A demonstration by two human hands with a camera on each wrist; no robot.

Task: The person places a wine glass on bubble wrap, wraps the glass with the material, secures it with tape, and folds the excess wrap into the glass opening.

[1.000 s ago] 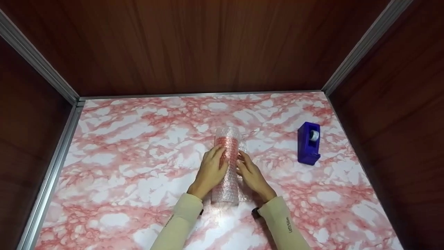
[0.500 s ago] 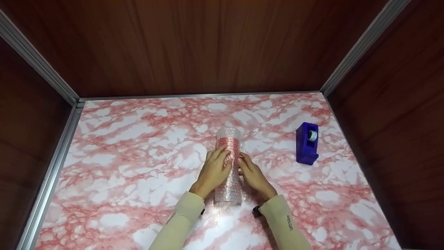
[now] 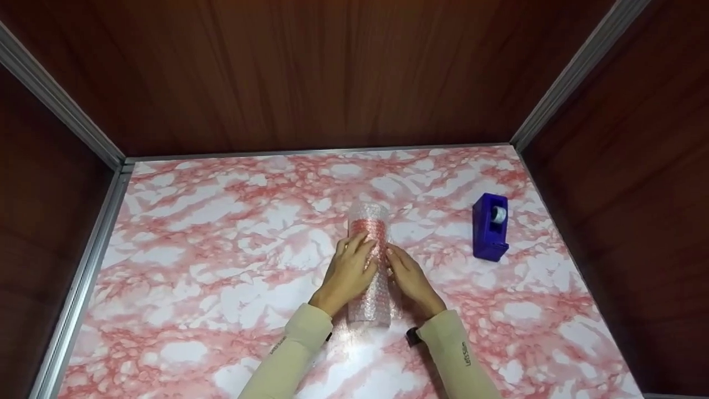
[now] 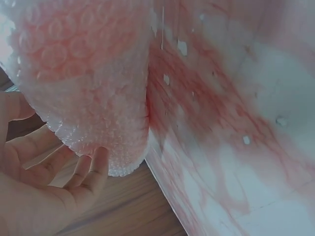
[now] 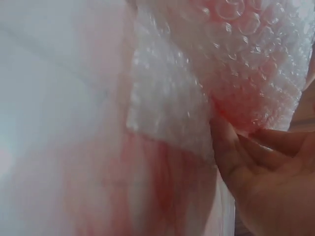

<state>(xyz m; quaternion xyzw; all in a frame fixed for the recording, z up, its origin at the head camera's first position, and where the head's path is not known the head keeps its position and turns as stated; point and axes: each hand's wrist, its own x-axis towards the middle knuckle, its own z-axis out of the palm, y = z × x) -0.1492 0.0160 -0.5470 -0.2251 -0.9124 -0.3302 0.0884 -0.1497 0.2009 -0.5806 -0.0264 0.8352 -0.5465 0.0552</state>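
Left hand point(image 3: 349, 271), right hand point(image 3: 412, 277) holding bubble-wrapped roll point(image 3: 369, 307), right sleeve point(image 3: 457, 346) (printed "Let'sSlim")

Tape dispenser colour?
The dispenser is deep bluish purple; shows best in the head view.

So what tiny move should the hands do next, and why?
Maybe roll the bubble-wrapped roll gently to the right, because a loose flap of bubble wrap sticks out on that side, by the right hand, and the left hand is on the roll to help turn it.
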